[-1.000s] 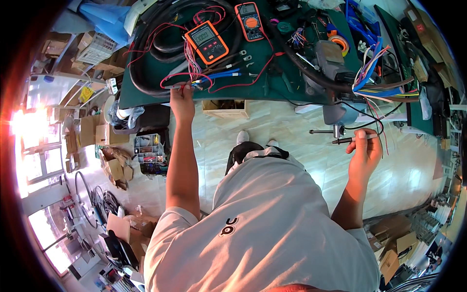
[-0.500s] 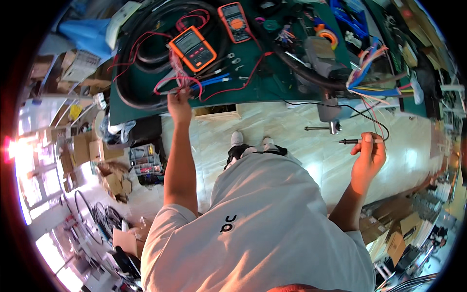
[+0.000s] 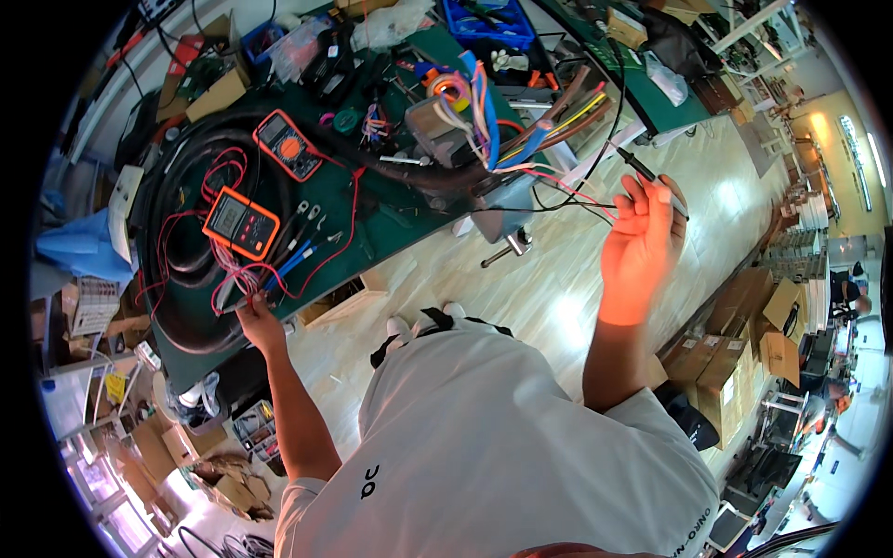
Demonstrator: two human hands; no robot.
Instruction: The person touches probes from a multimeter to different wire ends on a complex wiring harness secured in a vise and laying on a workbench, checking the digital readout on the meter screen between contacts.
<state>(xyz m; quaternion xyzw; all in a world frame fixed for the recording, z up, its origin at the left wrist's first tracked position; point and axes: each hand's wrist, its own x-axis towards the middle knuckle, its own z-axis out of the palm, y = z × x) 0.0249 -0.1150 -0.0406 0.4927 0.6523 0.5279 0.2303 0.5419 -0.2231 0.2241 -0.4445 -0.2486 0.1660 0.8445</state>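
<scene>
My left hand (image 3: 261, 325) is at the table's near edge, its fingertips closed on the end of a bundle of thin red and pale wires (image 3: 244, 279). Just beyond it lies an orange-framed multimeter (image 3: 242, 223); a second multimeter with a round orange dial (image 3: 288, 146) rests farther back. Blue-sleeved cable ends with metal lugs (image 3: 299, 256) lie beside the wires. Out to the right, above the floor, my right hand (image 3: 642, 242) grips a black test probe (image 3: 638, 166), which points up and away. A black lead hangs near that hand.
A thick black cable (image 3: 177, 307) coils on the green table (image 3: 381, 237). Its stripped multicoloured cores (image 3: 549, 130) stick out past the right edge, above a vise handle (image 3: 507, 249). Cardboard boxes (image 3: 716, 367) stand on the floor at right. Blue bins (image 3: 488, 23) sit at the back.
The view has turned to the right. My right hand has lifted and reached farther out with the probe, which now points away rather than left. My left hand stays on the wires.
</scene>
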